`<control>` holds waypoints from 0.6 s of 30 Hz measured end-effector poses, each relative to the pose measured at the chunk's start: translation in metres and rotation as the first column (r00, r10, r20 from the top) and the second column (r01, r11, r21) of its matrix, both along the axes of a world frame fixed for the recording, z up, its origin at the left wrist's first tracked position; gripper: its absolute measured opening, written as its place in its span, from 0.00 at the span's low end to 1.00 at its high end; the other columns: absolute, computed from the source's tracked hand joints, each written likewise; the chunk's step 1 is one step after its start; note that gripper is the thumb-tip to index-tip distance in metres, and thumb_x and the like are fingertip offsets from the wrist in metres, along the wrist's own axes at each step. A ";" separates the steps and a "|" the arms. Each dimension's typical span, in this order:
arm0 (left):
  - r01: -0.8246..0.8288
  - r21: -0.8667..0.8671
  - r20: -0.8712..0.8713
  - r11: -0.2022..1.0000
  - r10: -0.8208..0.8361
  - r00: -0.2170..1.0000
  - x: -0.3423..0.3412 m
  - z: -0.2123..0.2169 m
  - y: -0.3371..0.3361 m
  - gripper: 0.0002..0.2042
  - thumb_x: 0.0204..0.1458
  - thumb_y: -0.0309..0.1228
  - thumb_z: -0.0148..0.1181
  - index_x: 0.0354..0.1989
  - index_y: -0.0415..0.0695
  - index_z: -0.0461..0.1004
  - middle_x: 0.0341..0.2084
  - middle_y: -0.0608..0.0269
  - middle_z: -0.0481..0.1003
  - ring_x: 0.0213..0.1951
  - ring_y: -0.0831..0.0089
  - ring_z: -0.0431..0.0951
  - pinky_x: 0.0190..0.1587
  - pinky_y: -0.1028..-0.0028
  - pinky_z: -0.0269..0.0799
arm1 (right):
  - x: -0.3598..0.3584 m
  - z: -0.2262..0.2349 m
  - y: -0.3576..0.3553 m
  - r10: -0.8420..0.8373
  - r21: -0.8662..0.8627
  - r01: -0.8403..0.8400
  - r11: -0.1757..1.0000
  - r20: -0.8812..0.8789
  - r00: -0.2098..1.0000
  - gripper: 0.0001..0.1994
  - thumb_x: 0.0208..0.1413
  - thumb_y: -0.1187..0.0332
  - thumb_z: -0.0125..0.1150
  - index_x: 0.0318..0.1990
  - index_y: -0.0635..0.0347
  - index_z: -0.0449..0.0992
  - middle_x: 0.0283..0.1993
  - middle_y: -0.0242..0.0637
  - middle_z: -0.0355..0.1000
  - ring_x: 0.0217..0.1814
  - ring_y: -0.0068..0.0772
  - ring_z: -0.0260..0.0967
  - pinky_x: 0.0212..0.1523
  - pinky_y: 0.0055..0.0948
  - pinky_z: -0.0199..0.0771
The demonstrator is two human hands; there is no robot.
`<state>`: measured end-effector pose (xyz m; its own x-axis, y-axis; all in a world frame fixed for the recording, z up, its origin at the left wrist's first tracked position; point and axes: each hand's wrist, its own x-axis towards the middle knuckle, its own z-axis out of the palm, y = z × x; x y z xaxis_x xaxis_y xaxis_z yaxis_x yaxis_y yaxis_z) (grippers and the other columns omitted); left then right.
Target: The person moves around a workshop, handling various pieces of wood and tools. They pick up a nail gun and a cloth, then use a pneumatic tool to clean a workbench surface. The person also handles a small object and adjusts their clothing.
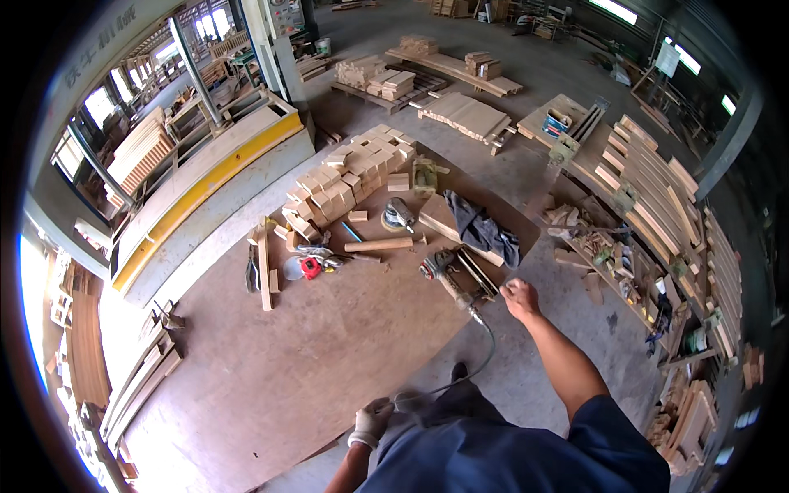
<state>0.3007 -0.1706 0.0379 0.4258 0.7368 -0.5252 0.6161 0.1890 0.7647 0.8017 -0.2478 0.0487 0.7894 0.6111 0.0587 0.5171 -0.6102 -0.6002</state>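
Observation:
My left hand (372,421), in a pale glove, is closed low over the table's near edge, close to my body. Whatever its fingers hold, if anything, is hidden. Bare and curled closed, my right hand (520,299) is just right of the magazine of a pneumatic nail gun (448,275). I cannot tell whether it touches the magazine or pinches something small. The nail gun lies on the brown table (271,370), and its air hose (492,349) curves down toward my legs. Beyond it, a dark cloth (481,226) drapes over a wooden board (444,215).
Stacked wood blocks (353,177) stand at the table's back. Nearby are a sander (398,214), a hammer (382,244), a red tape measure (311,267) and a wood strip (264,267). A yellow-edged machine (209,197) is left; a rack of slats (649,197) stands right.

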 end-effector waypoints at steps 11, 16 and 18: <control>-0.106 0.062 -0.081 0.992 0.111 0.991 0.037 0.005 -0.036 0.18 0.55 0.40 0.65 0.48 0.40 0.83 0.41 0.48 0.84 0.45 0.60 0.85 0.51 0.65 0.78 | 0.075 0.030 0.159 0.191 -0.256 -0.143 0.956 0.171 0.967 0.46 0.48 0.53 0.74 0.71 0.60 0.58 0.69 0.58 0.60 0.71 0.57 0.58 0.70 0.45 0.61; -0.140 0.032 -0.060 0.990 0.141 0.988 0.099 0.021 -0.018 0.20 0.55 0.42 0.65 0.49 0.39 0.82 0.42 0.48 0.83 0.46 0.58 0.85 0.51 0.64 0.78 | 0.101 0.021 0.184 0.321 -0.438 -0.257 0.862 0.078 0.944 0.62 0.37 0.46 0.80 0.78 0.44 0.44 0.77 0.59 0.49 0.78 0.61 0.48 0.75 0.57 0.48; -0.137 0.025 -0.038 0.990 0.138 0.990 0.131 0.022 -0.002 0.21 0.55 0.42 0.65 0.50 0.39 0.81 0.44 0.47 0.83 0.47 0.55 0.84 0.52 0.64 0.78 | 0.111 0.016 0.189 0.365 -0.428 -0.340 0.837 -0.027 0.931 0.67 0.32 0.46 0.83 0.79 0.42 0.39 0.77 0.61 0.46 0.78 0.63 0.47 0.75 0.55 0.51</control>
